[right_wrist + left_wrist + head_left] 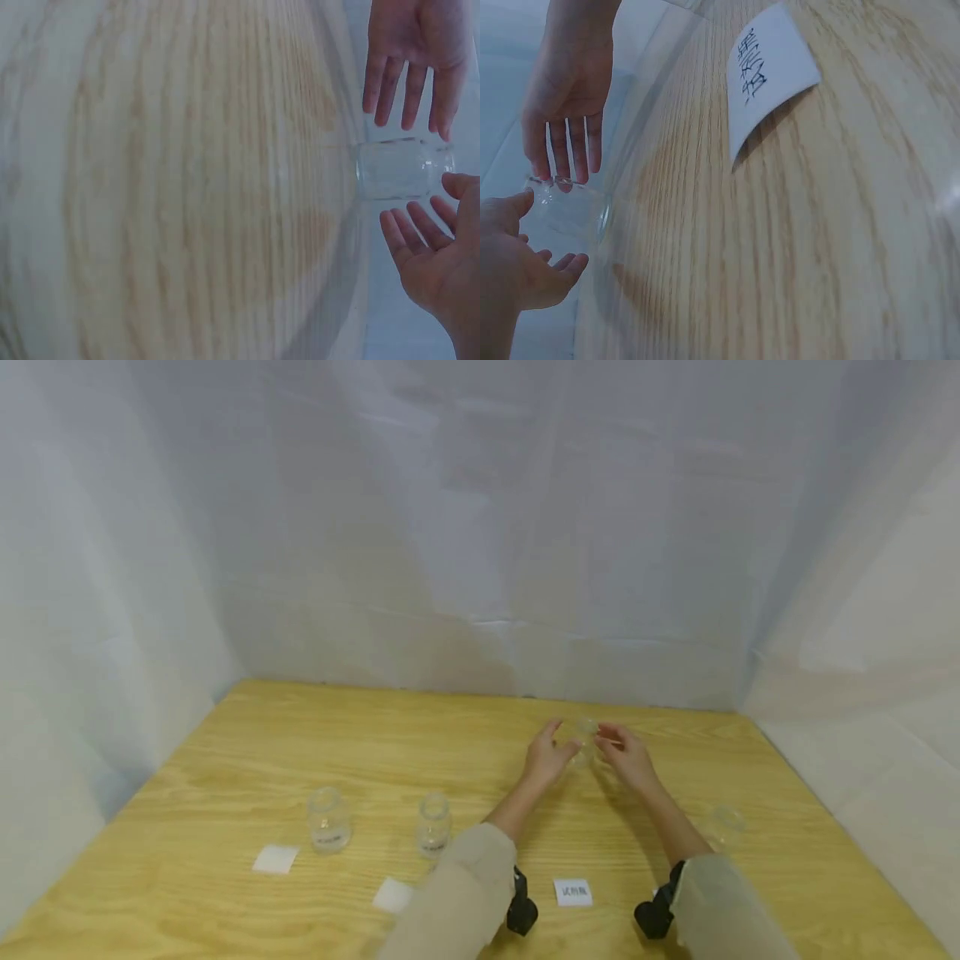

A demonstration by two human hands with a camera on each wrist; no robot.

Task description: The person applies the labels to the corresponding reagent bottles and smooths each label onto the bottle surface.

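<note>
A clear glass bottle (585,727) stands upright near the back of the wooden table, between the two hands. From the left side my left hand (548,754) comes close to it, thumb tip right at the bottle's upper part and fingers spread loosely. Opposite, my right hand (625,755) has its fingertips by the bottle's mouth. In the right wrist view the right hand (439,259) shows its thumb over the rim and its fingers spread beside the glass bottle (397,171). The left wrist view has the left hand (517,259) uncurled next to the bottle.
Two clear glass vessels (328,821) (433,827) stand on the left, each with a dark marking low down. Another clear glass (724,826) is at the right. White paper labels (276,858) (393,895) (573,892) lie along the front. White sheeting (480,527) encloses the table.
</note>
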